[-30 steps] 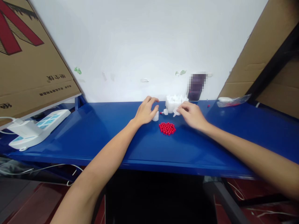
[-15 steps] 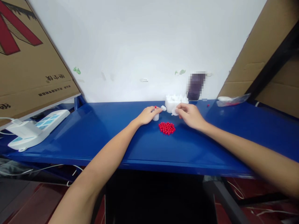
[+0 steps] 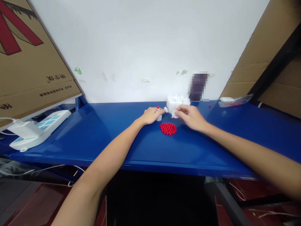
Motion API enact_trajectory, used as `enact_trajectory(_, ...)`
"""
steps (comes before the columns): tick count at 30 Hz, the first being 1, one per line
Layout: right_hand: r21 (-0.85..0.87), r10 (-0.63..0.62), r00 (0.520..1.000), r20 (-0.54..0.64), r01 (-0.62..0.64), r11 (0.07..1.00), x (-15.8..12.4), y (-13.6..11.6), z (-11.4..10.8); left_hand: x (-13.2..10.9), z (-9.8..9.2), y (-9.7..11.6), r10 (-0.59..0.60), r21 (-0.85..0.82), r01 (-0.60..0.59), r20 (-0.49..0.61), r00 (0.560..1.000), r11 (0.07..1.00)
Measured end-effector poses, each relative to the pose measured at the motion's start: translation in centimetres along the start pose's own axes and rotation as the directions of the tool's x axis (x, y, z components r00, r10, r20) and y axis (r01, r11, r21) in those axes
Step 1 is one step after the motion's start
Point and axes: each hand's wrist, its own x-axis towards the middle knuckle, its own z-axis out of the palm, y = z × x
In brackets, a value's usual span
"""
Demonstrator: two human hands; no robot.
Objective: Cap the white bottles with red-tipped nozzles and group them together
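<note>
A small heap of red beads (image 3: 168,128) lies on the blue table (image 3: 117,135). My left hand (image 3: 150,115) is closed, pinching a single red bead at its fingertips right over a small white bottle (image 3: 159,117) that stands beside it. My right hand (image 3: 191,116) is closed on a small white cap (image 3: 174,114) just right of that bottle. Behind both hands stands a cluster of white bottles (image 3: 176,102) by the wall.
A white power strip with a charger (image 3: 35,128) lies at the table's left end under a leaning cardboard box (image 3: 30,59). A clear plastic bag (image 3: 232,101) and a stray red bead (image 3: 210,106) lie at the back right. Cardboard leans at the right.
My left hand has closed from an arched grip over the bottle into a pinch holding one red bead above it. My right hand has lifted the white cap slightly toward the bottle.
</note>
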Motion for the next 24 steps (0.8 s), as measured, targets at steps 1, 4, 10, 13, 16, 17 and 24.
enact_trajectory(1, -0.002, -0.002, 1.000, 0.000, 0.002, 1.000, 0.0, 0.0, 0.0, 0.1, 0.1, 0.0, 0.005, 0.002, -0.005, -0.010, 1.000, 1.000)
enact_trajectory(4, -0.008, -0.005, 1.000, 0.010, 0.005, 1.000, 0.0, -0.2, 0.0, 0.4, 0.3, 0.0, 0.023, 0.003, -0.023, -0.029, 0.999, 1.000)
enact_trajectory(10, 0.004, -0.014, 1.000, 0.022, 0.014, 1.000, -0.1, -0.5, -0.1, 0.8, 0.9, 0.0, 0.036, 0.027, -0.034, -0.065, 0.997, 0.999)
enact_trajectory(13, 0.003, -0.015, 1.000, 0.024, 0.015, 1.000, -0.1, -0.6, -0.1, 0.7, 0.9, 0.0, 0.040, 0.057, -0.035, -0.093, 0.995, 0.998)
enact_trajectory(16, 0.003, -0.008, 1.000, 0.028, 0.008, 1.000, -0.2, -0.6, -0.1, 0.5, 0.6, -0.1, 0.057, 0.112, -0.044, -0.115, 0.992, 0.993)
enact_trajectory(17, 0.004, -0.006, 1.000, 0.031, 0.006, 1.000, -0.2, -0.5, -0.1, 0.4, 0.5, -0.3, 0.060, 0.131, -0.043, -0.125, 0.990, 0.990)
enact_trajectory(24, 0.002, -0.016, 0.999, 0.041, 0.016, 1.000, -0.2, -0.4, -0.1, -0.1, -0.5, -1.5, 0.036, 0.098, -0.022, -0.137, 0.990, 0.995)
